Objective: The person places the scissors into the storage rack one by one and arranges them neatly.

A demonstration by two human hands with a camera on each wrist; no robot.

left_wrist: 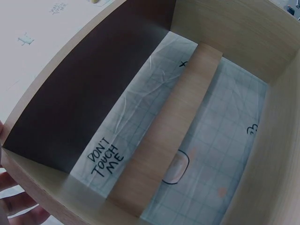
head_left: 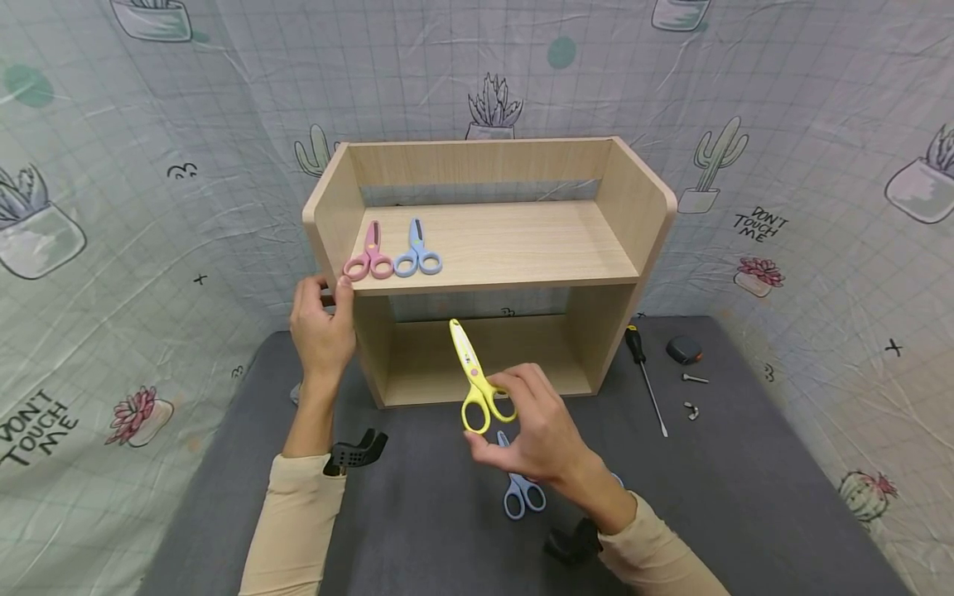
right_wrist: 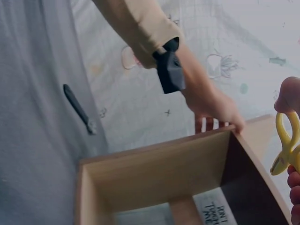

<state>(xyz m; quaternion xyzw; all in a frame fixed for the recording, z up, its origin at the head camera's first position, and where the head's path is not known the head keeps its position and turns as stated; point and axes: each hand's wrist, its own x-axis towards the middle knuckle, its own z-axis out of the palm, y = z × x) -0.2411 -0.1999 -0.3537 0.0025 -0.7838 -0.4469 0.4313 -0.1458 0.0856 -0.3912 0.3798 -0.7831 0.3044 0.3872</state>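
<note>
Half hidden behind the right hand (head_left: pixel 540 439): blue scissors (head_left: pixel 523 494) on the mat, only handle loops and a bit of blade showing. Cut off in the right wrist view: all but a fingertip and one loop of the yellow scissors (right_wrist: pixel 285 146). Barely seen in the left wrist view: a few pale fingertips (left_wrist: pixel 14 199) at the shelf's edge.

Underneath, a dark grey mat (head_left: pixel 745 497); all around, creased white cloth (head_left: pixel 820 165) printed with cacti and "DON'T TOUCH ME".

Pinched by the handle loops between right thumb and fingers, held in the air: yellow scissors (head_left: pixel 474 378), smooth plastic, blades closed, tip pointing up before the lower opening. Wrapped round the left side panel of the pale wood-grain shelf (head_left: pixel 514 248): left hand (head_left: pixel 322 327). Just beyond those fingertips, on the upper board: pink scissors (head_left: pixel 369 255), then light blue scissors (head_left: pixel 417 252). Well right of the fingers: screwdriver (head_left: pixel 645 377), tape measure (head_left: pixel 683 350), two small screws (head_left: pixel 693 393).
</note>
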